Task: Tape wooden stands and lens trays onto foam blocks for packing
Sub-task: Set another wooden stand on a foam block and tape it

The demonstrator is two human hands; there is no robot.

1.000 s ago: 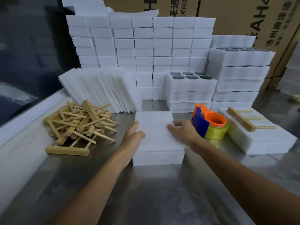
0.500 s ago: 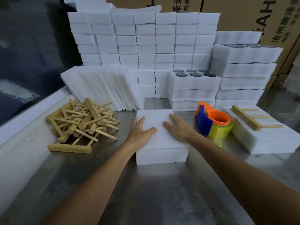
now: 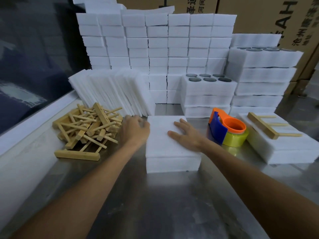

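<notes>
right hand (image 3: 187,135) flat on foam block (image 3: 165,147), left hand (image 3: 134,131) btwn it & wooden stands (image 3: 86,128).

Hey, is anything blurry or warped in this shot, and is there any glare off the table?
Head view: the left hand is smeared by motion blur near the wooden stands, while the right hand on the foam block is sharper; the wide-angle lens bows the foam stacks outward; the steel table shows soft, patchy reflections, no harsh glare.
</notes>
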